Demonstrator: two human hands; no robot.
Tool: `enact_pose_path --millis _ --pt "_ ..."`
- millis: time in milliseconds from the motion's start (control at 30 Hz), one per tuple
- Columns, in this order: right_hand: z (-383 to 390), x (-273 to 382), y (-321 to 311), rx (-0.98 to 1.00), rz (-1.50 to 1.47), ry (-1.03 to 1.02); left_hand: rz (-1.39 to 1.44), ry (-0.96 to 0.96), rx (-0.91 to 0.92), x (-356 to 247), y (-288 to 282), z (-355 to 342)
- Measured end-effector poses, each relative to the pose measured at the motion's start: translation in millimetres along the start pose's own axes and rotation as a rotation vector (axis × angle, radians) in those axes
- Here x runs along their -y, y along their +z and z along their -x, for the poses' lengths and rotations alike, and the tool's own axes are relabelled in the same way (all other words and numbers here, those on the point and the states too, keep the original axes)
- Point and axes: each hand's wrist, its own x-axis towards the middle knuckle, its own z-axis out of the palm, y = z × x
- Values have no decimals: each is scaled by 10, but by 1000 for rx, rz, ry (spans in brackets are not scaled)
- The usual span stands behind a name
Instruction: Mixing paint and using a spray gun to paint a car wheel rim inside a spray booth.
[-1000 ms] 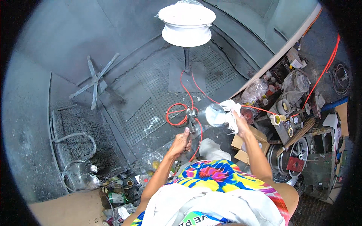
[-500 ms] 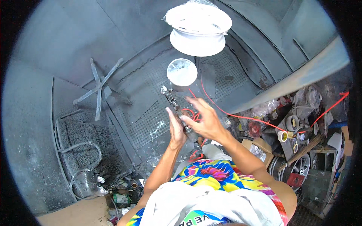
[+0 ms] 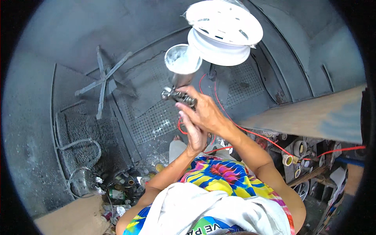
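A metal spray gun (image 3: 185, 98) is held up in front of me, tilted, its nozzle end toward the left. On top of it sits a metal cup (image 3: 181, 80), open at the rim, with white paint (image 3: 184, 63) inside. My right hand (image 3: 207, 113) is closed round the gun's body near its rear knobs. Lower down, my left hand (image 3: 195, 135) is against the handle, which the hands largely hide. Beyond the cup stands a white wheel rim (image 3: 225, 23), raised above the floor, its upper face partly overexposed.
A red air hose (image 3: 254, 135) runs from near the gun to the right, past a cluttered shelf (image 3: 303, 156) with tape rolls. An X-shaped metal stand (image 3: 103, 81) is on the left, above a dark, coated mesh panel (image 3: 94, 129). Cans and scraps (image 3: 121, 188) lie at lower left.
My right hand has come from beside the gun to close round its body. The gun and cup have tilted, showing the cup's side. The view has shifted, so the wheel rim appears further right.
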Motion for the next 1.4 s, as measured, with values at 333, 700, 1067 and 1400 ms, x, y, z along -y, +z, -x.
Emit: enact_pose_path --millis 333,700,1067,1400 --pt "-731 241 -80 4 -275 123 -519 37 418 -803 -278 -513" --pt "-1970 952 347 -59 -358 205 -401 354 576 -1852 -348 -1458" --pt "-1996 616 670 40 -33 22 -798 262 499 -1909 -1007 -1608" --pt "-770 -164 1279 122 -46 371 -495 -35 435 -828 -1994 -667"
